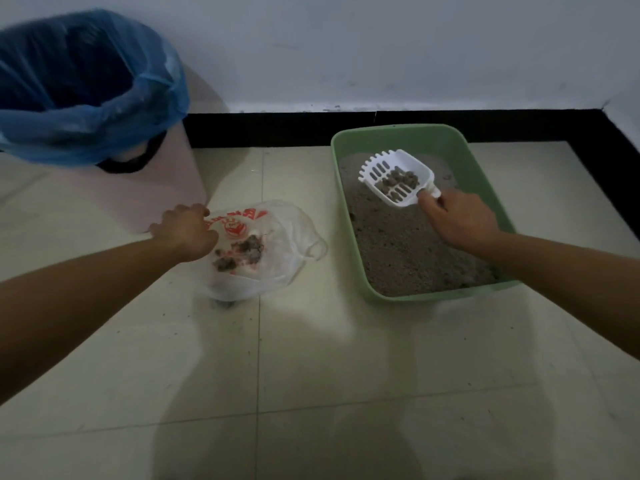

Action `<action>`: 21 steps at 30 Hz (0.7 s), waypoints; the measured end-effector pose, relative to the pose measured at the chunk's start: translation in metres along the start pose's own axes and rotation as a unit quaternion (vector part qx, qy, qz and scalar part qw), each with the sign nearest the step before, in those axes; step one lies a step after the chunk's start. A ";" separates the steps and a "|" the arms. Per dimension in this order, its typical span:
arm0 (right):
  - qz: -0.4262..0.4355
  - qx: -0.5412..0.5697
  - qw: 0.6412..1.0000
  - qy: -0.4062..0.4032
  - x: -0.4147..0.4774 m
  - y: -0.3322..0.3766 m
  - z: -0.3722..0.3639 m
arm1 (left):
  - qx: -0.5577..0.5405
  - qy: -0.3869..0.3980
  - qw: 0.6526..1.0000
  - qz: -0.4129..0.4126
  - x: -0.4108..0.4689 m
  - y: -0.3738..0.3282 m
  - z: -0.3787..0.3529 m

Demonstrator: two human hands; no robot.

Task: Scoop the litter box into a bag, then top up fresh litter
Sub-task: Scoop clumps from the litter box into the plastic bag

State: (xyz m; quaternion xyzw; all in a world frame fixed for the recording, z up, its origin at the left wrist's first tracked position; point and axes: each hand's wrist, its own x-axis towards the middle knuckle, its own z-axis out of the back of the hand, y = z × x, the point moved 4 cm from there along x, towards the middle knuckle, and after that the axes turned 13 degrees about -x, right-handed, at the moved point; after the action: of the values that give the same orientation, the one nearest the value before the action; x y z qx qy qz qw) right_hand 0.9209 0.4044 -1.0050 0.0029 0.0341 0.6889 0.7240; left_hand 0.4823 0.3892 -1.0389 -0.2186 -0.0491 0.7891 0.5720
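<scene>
A pale pink bin (162,192) stands at the far left of the floor, close to the wall, with a dark handle opening in its side. A blue liner (86,98) sits in it, its edge folded down over the rim. The floor (311,375) is laid with pale glossy tiles, with small dark specks scattered on them. A black skirting strip (277,129) runs along the foot of the grey-white wall (381,46).

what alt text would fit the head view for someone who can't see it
A person's right grip holds a white scoop of grey clumps over a green litter box, while the left grip holds the edge of a clear plastic bag holding more clumps on the tiled floor. A bin with a blue liner stands behind it.
</scene>
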 end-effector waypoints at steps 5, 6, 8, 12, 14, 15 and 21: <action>0.007 0.035 0.999 0.002 0.003 0.023 0.008 | 0.063 -0.042 0.994 0.079 -0.008 0.026 0.007; 0.015 0.039 0.999 0.000 0.003 0.030 0.009 | 0.060 -0.042 0.993 0.087 -0.007 0.032 0.008; 0.028 0.052 0.998 0.002 0.004 0.044 0.008 | 0.030 -0.042 0.996 0.079 -0.005 0.042 0.010; 0.047 0.084 0.995 0.009 0.003 0.071 0.002 | -0.019 -0.085 0.996 0.020 -0.005 0.046 0.014; 0.079 0.075 0.994 0.019 -0.004 0.092 0.001 | -0.021 -0.106 0.994 0.008 -0.008 0.041 0.014; 0.102 0.057 0.993 0.029 -0.008 0.106 0.001 | -0.024 -0.111 0.994 0.003 -0.009 0.038 0.014; 0.267 -0.156 0.950 0.050 -0.035 0.197 -0.007 | -0.048 -0.106 0.993 -0.004 -0.010 0.035 0.010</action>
State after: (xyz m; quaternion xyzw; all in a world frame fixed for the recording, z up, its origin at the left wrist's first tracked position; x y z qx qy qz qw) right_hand 0.7221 0.3794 -1.0001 -0.1357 -0.0399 0.8530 0.5023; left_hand 0.4501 0.3697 -1.0382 -0.1613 -0.1482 0.8024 0.5551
